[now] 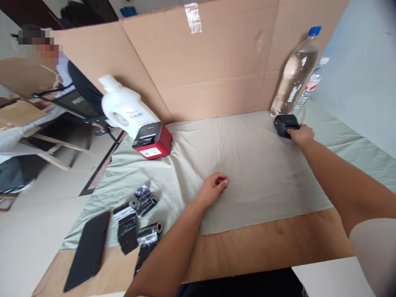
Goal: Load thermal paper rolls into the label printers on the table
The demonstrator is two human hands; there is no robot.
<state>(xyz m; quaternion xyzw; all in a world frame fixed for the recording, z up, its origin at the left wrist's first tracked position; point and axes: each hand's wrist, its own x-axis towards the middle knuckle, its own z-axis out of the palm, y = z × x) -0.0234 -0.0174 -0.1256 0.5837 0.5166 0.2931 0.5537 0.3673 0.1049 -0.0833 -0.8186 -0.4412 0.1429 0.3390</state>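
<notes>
A cloth-covered surface (244, 156) fills the middle of the frame, backed by an upright cardboard panel (213, 57); a seated person (63, 68) appears at upper left. At right of centre, the right hand (303, 134) grasps a small black device (283, 126) by its near right edge. The thumb lies against the side facing the camera; the remaining fingers are largely hidden, so their exact placement cannot be told. The device thus lies immediately left of the fingers and in contact with them, just in front of the large clear bottle (295, 78); whether device and bottle touch cannot be told. The left hand (215, 187), near the centre, rests on the cloth with its fingers released and loosely curled, nothing visible within them. Good handling, as judged here, calls for a firm thumb-to-finger hold, since the device is held at one edge only and could tip or swivel. It should be kept level and clear of the bottle's base, and any sliding should be gentle, lest the cloth bunch beneath it.
</notes>
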